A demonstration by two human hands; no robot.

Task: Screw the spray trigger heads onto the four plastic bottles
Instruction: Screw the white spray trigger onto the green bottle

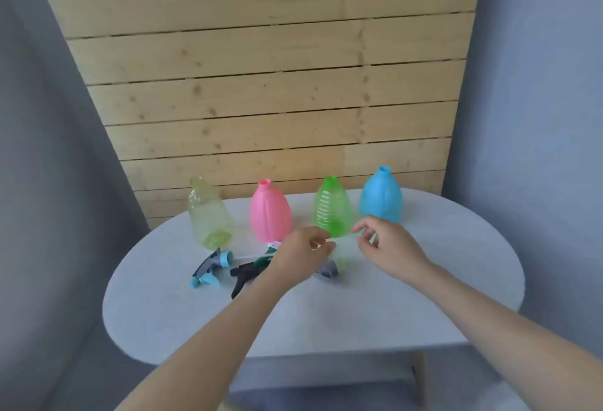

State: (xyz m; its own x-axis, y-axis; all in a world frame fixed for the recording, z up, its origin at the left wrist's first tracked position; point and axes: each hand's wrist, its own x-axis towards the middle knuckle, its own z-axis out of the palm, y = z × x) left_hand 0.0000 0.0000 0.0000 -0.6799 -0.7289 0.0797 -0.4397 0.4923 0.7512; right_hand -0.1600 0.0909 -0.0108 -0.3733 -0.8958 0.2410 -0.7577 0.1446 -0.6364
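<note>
Four open-necked plastic bottles stand in a row at the back of the table: a pale yellow bottle (210,214), a pink bottle (270,214), a green bottle (332,208) and a blue bottle (381,196). Loose trigger heads lie in front of them: a grey one with light blue parts (208,267), a black one with green parts (246,275) and a grey one with a green tint (329,272). My left hand (303,249) hovers over the trigger heads with loosely curled fingers. My right hand (385,247) hovers in front of the green and blue bottles, thumb and fingers apart, holding nothing.
The bottles and heads sit on a white oval table (424,296). Behind it rises a wooden plank wall (261,100), with grey walls on both sides. The table's front edge lies under my forearms.
</note>
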